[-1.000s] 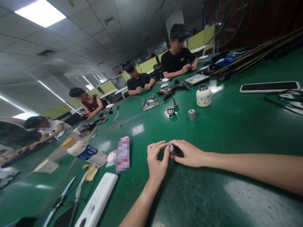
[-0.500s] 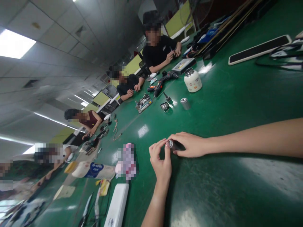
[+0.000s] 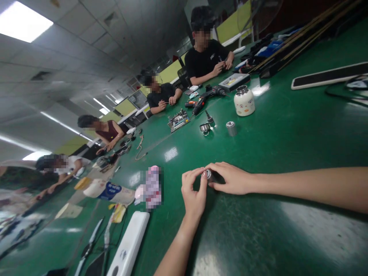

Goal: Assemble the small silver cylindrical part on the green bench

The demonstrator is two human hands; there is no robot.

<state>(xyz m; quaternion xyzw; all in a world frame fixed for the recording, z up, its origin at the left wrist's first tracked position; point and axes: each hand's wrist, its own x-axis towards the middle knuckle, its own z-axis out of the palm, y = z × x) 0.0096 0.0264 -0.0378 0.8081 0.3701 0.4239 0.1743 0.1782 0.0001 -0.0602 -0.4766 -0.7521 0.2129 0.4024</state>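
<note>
A small grey metal cylinder (image 3: 209,175) stands between my two hands just over the green table, its round end with a small hub tilted towards me. My left hand (image 3: 193,188) pinches its near side with thumb and index finger. From the right, my right hand (image 3: 231,178) curls thumb and fingers about the same piece, hiding part of it. A second, similar grey cylinder (image 3: 231,129) stands upright beyond my hands. Left of that one lie a shiny metal lid with a loop (image 3: 204,129) and a black-tipped piece (image 3: 210,118).
A cream flask with a face pattern (image 3: 244,101) stands open behind. Farther off are a power drill (image 3: 207,99) and a circuit board (image 3: 177,120). At left lie a tissue pack (image 3: 113,191), a white power strip (image 3: 129,245) and cutters (image 3: 89,245). Several people sit along the far side.
The view has shifted slightly, so the table items sit a little differently in frame. Both hands keep the grey cylinder at nearly the same place; the right hand's fingers have opened slightly around it.
</note>
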